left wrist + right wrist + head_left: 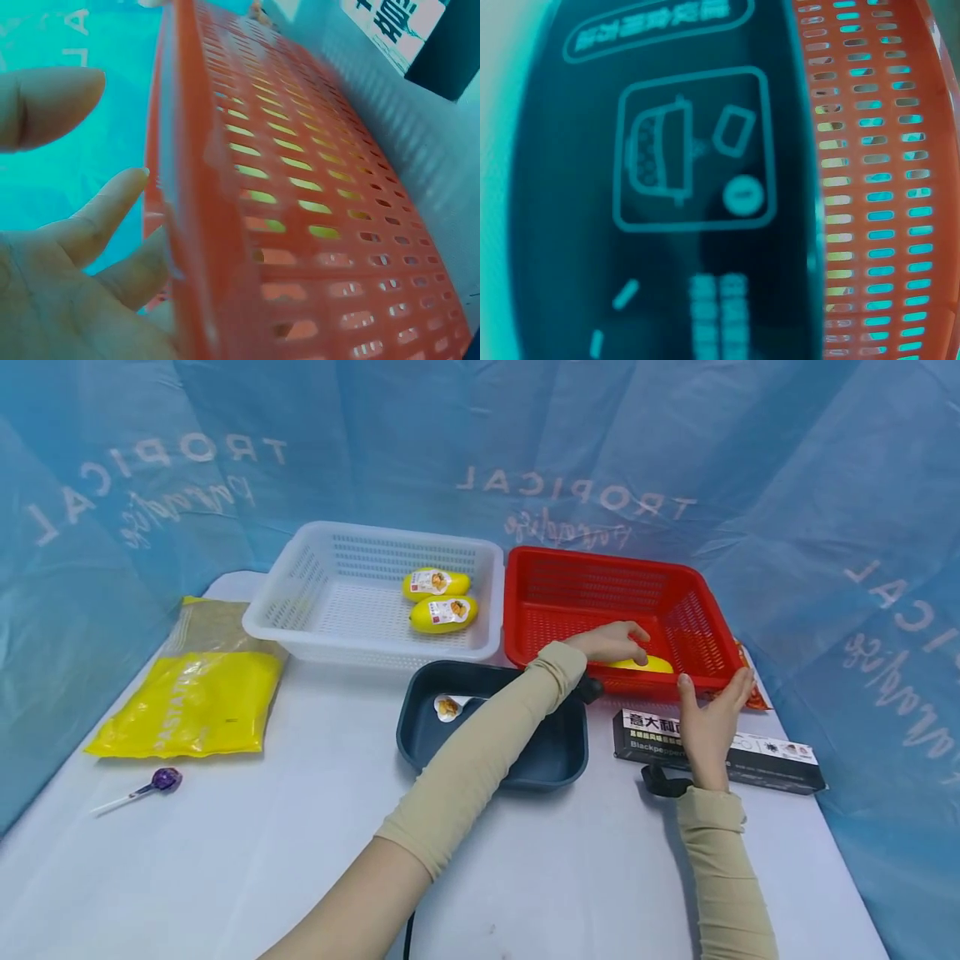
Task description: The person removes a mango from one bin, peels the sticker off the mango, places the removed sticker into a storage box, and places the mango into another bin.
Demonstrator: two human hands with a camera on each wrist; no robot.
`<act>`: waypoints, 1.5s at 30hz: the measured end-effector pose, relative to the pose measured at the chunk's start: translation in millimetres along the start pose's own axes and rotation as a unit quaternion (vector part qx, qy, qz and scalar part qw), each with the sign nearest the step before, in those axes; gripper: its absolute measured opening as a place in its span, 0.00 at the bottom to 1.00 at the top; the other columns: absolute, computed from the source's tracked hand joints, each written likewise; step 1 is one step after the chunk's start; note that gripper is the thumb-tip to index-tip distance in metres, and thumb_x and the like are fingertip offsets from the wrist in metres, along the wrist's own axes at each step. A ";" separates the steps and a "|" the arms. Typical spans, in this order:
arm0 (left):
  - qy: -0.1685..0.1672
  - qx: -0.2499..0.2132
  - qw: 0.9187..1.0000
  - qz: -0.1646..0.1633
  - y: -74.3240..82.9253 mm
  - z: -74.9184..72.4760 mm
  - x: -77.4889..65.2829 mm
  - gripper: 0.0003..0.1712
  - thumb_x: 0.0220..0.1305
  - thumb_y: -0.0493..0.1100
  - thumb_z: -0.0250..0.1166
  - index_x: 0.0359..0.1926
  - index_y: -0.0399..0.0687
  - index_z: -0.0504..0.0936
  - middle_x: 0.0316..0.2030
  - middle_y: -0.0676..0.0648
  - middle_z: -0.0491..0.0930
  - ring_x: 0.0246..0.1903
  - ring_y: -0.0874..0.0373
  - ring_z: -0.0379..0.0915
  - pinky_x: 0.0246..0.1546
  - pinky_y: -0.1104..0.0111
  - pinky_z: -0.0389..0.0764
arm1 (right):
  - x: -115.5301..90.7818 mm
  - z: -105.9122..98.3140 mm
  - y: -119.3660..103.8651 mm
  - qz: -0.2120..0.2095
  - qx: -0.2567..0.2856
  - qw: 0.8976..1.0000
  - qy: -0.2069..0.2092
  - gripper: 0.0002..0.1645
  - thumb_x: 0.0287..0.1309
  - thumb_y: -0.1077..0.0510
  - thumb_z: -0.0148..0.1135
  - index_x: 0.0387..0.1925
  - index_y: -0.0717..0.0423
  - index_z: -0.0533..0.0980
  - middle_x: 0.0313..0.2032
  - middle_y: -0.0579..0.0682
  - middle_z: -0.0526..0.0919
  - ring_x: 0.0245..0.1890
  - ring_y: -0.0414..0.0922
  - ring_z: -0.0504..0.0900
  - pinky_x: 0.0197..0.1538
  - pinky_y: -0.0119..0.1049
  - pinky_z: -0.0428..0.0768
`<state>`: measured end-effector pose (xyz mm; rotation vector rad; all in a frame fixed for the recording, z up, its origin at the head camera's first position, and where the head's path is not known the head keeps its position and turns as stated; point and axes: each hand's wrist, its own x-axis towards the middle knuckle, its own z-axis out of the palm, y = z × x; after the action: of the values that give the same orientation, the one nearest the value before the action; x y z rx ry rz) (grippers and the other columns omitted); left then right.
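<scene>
In the head view, my left hand [611, 642] reaches over the front rim of the red basket [585, 578], close to a yellow oval fruit-like object [652, 665] lying inside. In the left wrist view, the thumb of my left hand [82, 300] stands apart and its fingers dip behind the rim; I see nothing held. Yellow shows through the slots in the basket wall. My right hand [708, 735] touches the basket's front rim near its right corner, thumb and fingers spread. Below that hand lies a black box [772, 762] with white print, which fills much of the right wrist view.
A white basket [296, 631] at the left holds two labelled yellow oval objects [444, 614]. A dark blue tray [491, 785] with a small labelled item lies under my left forearm. Farther left are a yellow bag [202, 702] and a purple lollipop [165, 779]. A red packet [756, 689] lies behind the red basket's corner.
</scene>
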<state>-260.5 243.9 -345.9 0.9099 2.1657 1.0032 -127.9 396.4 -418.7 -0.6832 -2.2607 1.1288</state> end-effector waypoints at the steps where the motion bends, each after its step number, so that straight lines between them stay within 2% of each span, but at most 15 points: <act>1: 0.003 -0.003 1.000 0.005 -0.3 -0.3 -1.2 0.32 0.64 0.45 0.60 0.68 0.49 0.65 0.65 0.49 0.68 0.59 0.58 0.65 0.60 0.66 0.72 | 0.3 -0.6 -0.2 0.001 -0.002 1.000 -0.001 0.57 0.63 0.38 0.55 0.76 0.52 0.31 0.77 0.51 0.30 0.78 0.53 0.35 0.75 0.56 0.49; 4: 0.013 -0.019 1.000 0.020 -0.5 -1.1 -7.7 0.32 0.65 0.45 0.61 0.68 0.49 0.65 0.66 0.47 0.67 0.61 0.56 0.65 0.59 0.66 0.73 | 1.3 -3.1 -0.4 0.004 -0.008 1.000 -0.003 0.57 0.63 0.38 0.55 0.76 0.52 0.31 0.77 0.51 0.29 0.78 0.53 0.34 0.75 0.56 0.49; 8: 0.043 -0.017 0.998 0.035 -1.9 -1.6 -21.8 0.33 0.65 0.46 0.61 0.69 0.51 0.63 0.67 0.48 0.66 0.63 0.56 0.65 0.59 0.66 0.74 | 3.1 -7.5 0.0 0.006 -0.013 1.000 -0.004 0.57 0.63 0.39 0.55 0.76 0.52 0.31 0.77 0.51 0.29 0.78 0.53 0.33 0.75 0.56 0.47; 14: 0.088 0.034 0.994 0.045 -10.4 -0.2 -48.1 0.38 0.63 0.47 0.64 0.71 0.52 0.60 0.69 0.50 0.64 0.65 0.57 0.64 0.63 0.66 0.72 | 3.4 -11.8 2.1 0.014 -0.017 1.000 -0.004 0.57 0.63 0.39 0.54 0.76 0.52 0.31 0.77 0.51 0.29 0.78 0.52 0.31 0.75 0.57 0.45; 19: 0.115 0.056 0.990 0.063 -15.4 1.1 -68.6 0.40 0.61 0.48 0.66 0.71 0.52 0.60 0.69 0.50 0.65 0.66 0.58 0.64 0.63 0.66 0.72 | 2.5 -11.6 0.3 0.022 -0.017 1.000 -0.009 0.57 0.64 0.40 0.54 0.76 0.50 0.30 0.77 0.51 0.29 0.78 0.52 0.32 0.75 0.57 0.46; 28: 0.117 0.093 0.986 0.080 -22.6 0.3 -109.9 0.40 0.60 0.49 0.67 0.71 0.52 0.61 0.68 0.50 0.66 0.67 0.57 0.63 0.63 0.64 0.72 | 0.6 -7.4 -4.5 0.010 -0.023 1.000 -0.010 0.56 0.64 0.40 0.54 0.76 0.53 0.32 0.77 0.52 0.31 0.78 0.52 0.32 0.74 0.57 0.47; 32: 0.118 0.088 0.985 0.087 -31.4 -1.0 -132.9 0.38 0.62 0.47 0.66 0.70 0.52 0.62 0.68 0.48 0.65 0.67 0.54 0.63 0.63 0.62 0.73 | -2.6 -6.9 -8.3 -0.001 -0.037 0.999 -0.012 0.55 0.64 0.40 0.54 0.76 0.55 0.34 0.77 0.53 0.32 0.77 0.53 0.30 0.73 0.60 0.46; 38: 0.126 0.076 0.986 0.081 -51.6 -7.8 -172.9 0.35 0.64 0.48 0.63 0.70 0.51 0.62 0.69 0.48 0.65 0.68 0.52 0.61 0.66 0.59 0.70 | -10.8 -3.7 -18.2 -0.011 -0.055 0.998 -0.033 0.53 0.65 0.40 0.53 0.77 0.54 0.37 0.78 0.53 0.36 0.77 0.53 0.27 0.73 0.62 0.38; 42: 0.143 0.075 0.984 0.072 -65.9 -13.7 -192.0 0.33 0.67 0.47 0.61 0.70 0.49 0.63 0.69 0.47 0.65 0.68 0.51 0.62 0.68 0.58 0.66 | -18.8 -2.1 -29.4 -0.023 -0.057 0.997 -0.049 0.53 0.65 0.40 0.53 0.77 0.54 0.37 0.77 0.55 0.37 0.77 0.55 0.30 0.73 0.65 0.37; 45: 0.155 0.077 0.983 0.068 -73.3 -17.7 -202.8 0.32 0.68 0.46 0.59 0.70 0.48 0.63 0.69 0.47 0.66 0.69 0.52 0.61 0.69 0.59 0.65 | -26.3 -1.4 -39.2 -0.030 -0.051 0.996 -0.061 0.50 0.66 0.42 0.53 0.77 0.53 0.39 0.77 0.55 0.40 0.77 0.56 0.37 0.72 0.66 0.42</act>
<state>-176.3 44.7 -352.1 1.0424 2.4979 1.1155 -115.6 359.8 -391.4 -0.5950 -2.4396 1.0592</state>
